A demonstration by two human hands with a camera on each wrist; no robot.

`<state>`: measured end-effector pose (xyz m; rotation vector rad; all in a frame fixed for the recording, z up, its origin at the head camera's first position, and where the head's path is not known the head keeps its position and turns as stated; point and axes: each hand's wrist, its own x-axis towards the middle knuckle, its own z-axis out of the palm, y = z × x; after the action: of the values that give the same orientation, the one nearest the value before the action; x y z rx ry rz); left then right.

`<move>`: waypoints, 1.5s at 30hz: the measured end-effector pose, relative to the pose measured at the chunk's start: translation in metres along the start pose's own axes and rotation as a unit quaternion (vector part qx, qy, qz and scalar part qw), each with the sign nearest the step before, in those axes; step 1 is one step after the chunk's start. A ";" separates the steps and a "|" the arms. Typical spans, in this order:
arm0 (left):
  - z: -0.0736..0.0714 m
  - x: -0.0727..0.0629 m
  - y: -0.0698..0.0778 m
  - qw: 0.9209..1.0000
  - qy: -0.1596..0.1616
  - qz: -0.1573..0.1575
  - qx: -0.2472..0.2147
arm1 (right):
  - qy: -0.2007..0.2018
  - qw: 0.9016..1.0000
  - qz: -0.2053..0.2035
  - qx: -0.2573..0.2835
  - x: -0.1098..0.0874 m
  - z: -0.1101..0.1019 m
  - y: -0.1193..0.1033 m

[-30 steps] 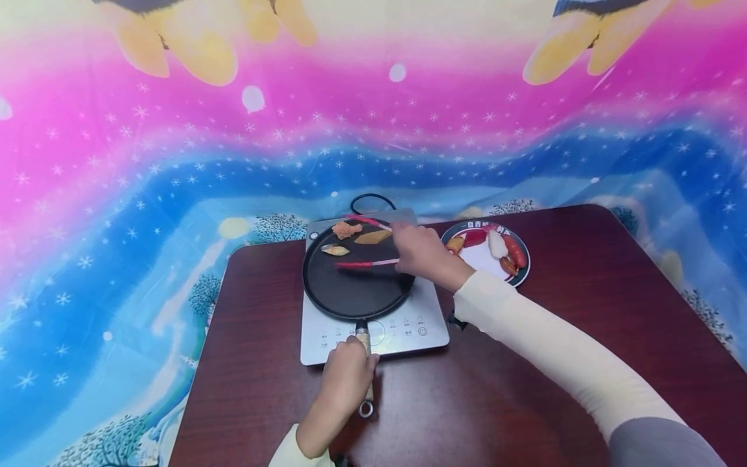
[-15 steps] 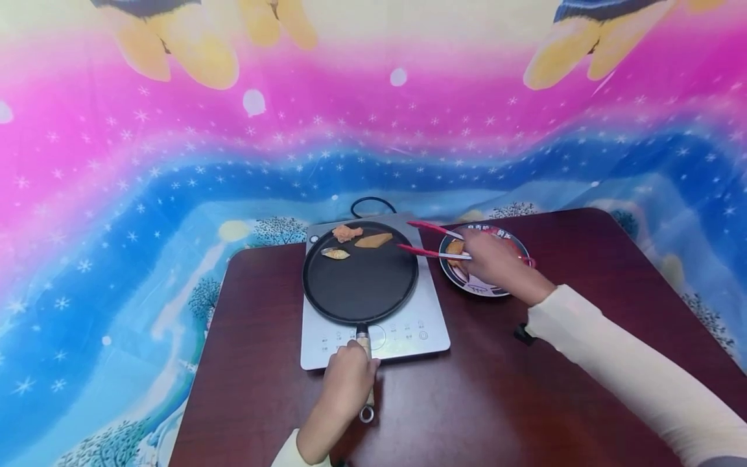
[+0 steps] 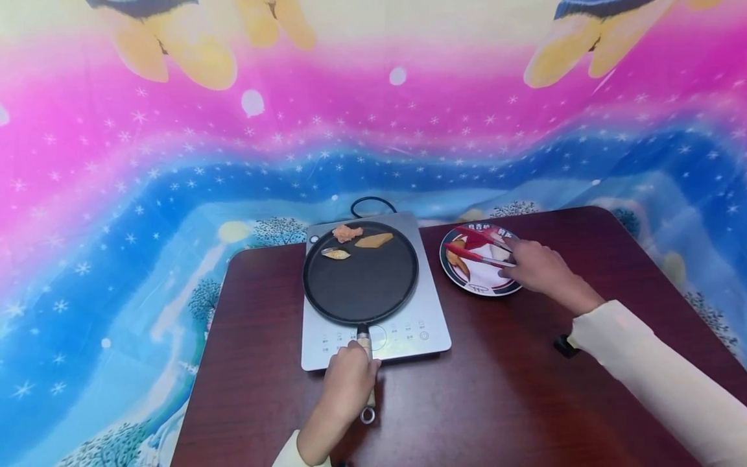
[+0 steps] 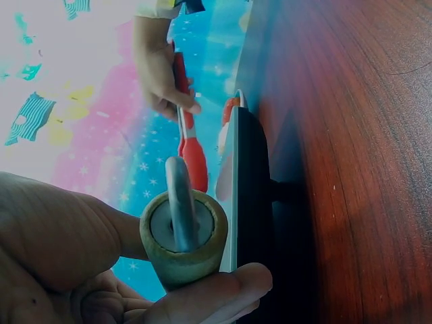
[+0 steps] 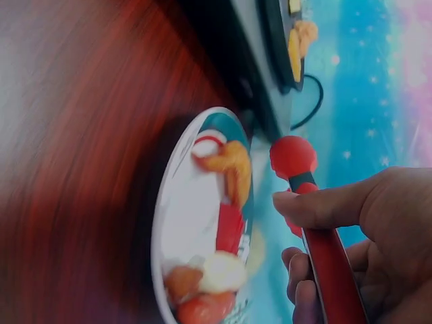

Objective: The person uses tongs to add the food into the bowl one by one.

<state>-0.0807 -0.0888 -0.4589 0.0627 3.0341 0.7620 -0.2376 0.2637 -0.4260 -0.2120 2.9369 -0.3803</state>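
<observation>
My left hand [image 3: 349,379] grips the wooden handle [image 4: 185,266] of a black frying pan [image 3: 362,285], which sits on a silver induction cooker [image 3: 434,334]. In the pan's far part lie a fried chicken piece [image 3: 347,233], a flat tan slice [image 3: 374,240] and a small pale yellow piece [image 3: 336,254]. Over the plate [image 3: 484,290] on the right, my right hand [image 3: 539,272] holds red-tipped tongs [image 3: 480,257], their arms spread with nothing visible between the tips. On the plate are a golden-brown wing-like piece [image 5: 233,169], a red piece [image 5: 229,228], a white piece [image 5: 224,271] and a red sausage [image 5: 202,309].
The dark red wooden table [image 3: 257,363] carries the cooker and plate. A black cord [image 3: 373,198] loops behind the cooker. A colourful printed cloth [image 3: 373,143] hangs along the table's back and left side.
My right hand has carried the spread tongs from above the pan rightward to the plate. The left hand keeps its grip on the handle, and the food in the pan stays in place.
</observation>
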 end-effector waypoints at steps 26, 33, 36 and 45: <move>0.001 -0.002 -0.001 1.000 0.006 0.009 0.004 | 0.050 0.988 0.145 0.006 -0.032 0.021 0.012; 0.000 -0.001 0.000 1.000 0.009 0.014 0.008 | 0.071 0.982 0.177 0.014 -0.033 0.045 0.004; 0.000 -0.001 -0.001 1.000 0.010 0.017 0.013 | 0.082 0.977 0.195 0.006 -0.030 0.051 -0.002; 0.000 -0.001 -0.001 0.999 0.018 0.028 0.021 | 0.147 0.970 0.190 -0.028 -0.030 0.065 -0.014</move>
<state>-0.0798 -0.0902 -0.4591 0.1350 3.0950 0.7119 -0.1941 0.2394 -0.4798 0.4329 3.1774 -0.2910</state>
